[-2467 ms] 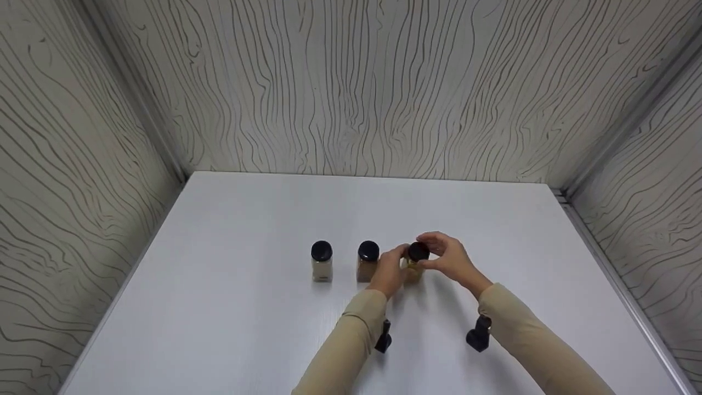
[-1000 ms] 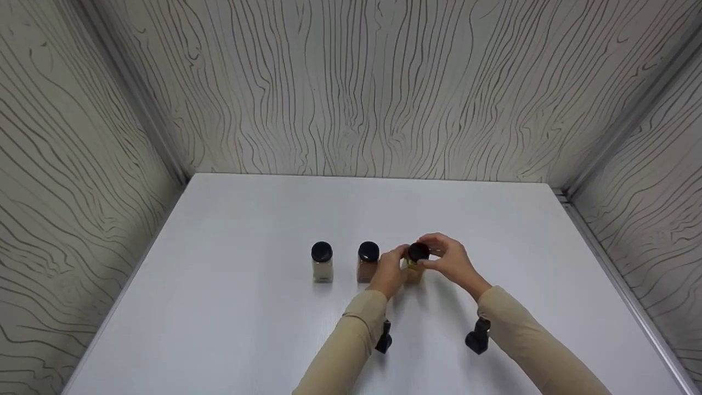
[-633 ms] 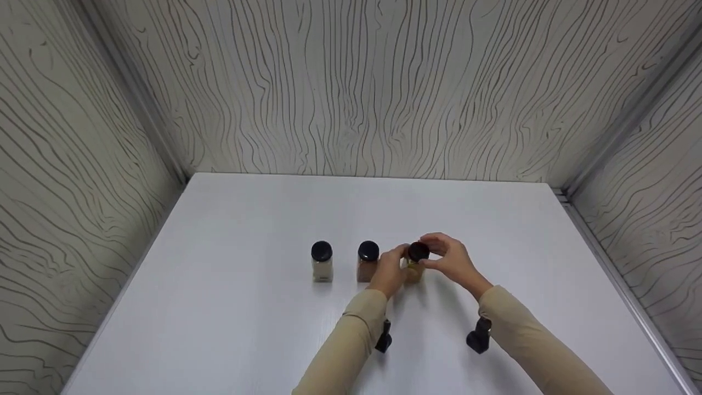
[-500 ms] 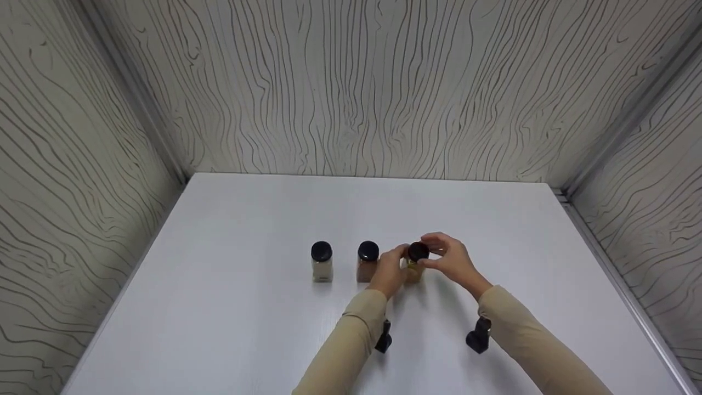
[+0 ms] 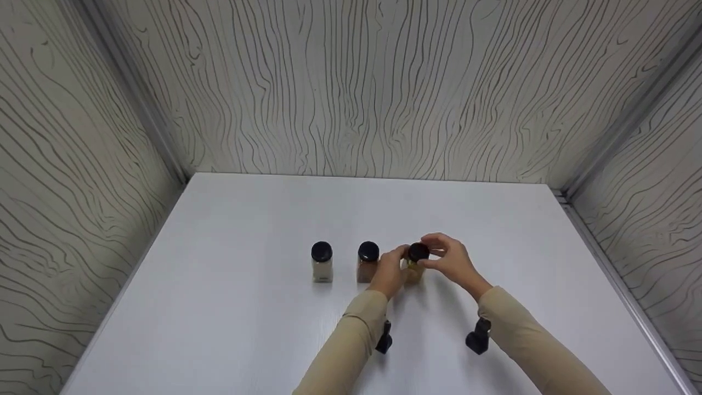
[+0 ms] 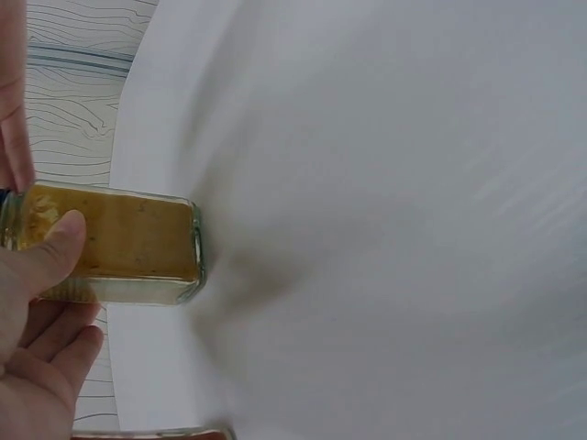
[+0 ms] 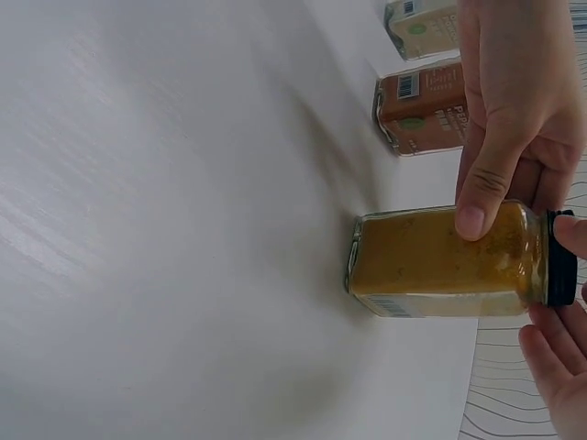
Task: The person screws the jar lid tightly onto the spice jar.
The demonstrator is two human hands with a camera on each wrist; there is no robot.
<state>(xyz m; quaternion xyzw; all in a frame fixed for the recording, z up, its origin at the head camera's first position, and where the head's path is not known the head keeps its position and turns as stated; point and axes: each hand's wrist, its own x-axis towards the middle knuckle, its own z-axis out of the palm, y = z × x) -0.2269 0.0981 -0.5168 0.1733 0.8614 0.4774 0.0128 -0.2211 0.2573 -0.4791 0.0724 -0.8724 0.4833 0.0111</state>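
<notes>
A square glass spice jar of yellow-brown powder (image 7: 413, 261) stands upright, its base right at the white tabletop (image 5: 230, 307). My left hand (image 5: 390, 270) grips the jar's body, with the thumb pressed on one face and the fingers round the far side. At the top, my right hand (image 5: 452, 262) holds the black lid (image 5: 418, 252) between thumb and fingers. The lid sits on the jar's neck. Just left of my left hand is a second jar, of reddish-brown powder (image 5: 367, 270), partly covered by that hand in the head view.
Further left, in line with the others, stands a jar of pale powder (image 5: 322, 269) with a black lid. Both other jars show labels in the right wrist view. A wood-grain patterned wall (image 5: 351, 109) rises behind the table, with similar panels at both sides.
My right fingertips at the back of the lid have shifted slightly to the right. The left hand and all the jars keep their places.
</notes>
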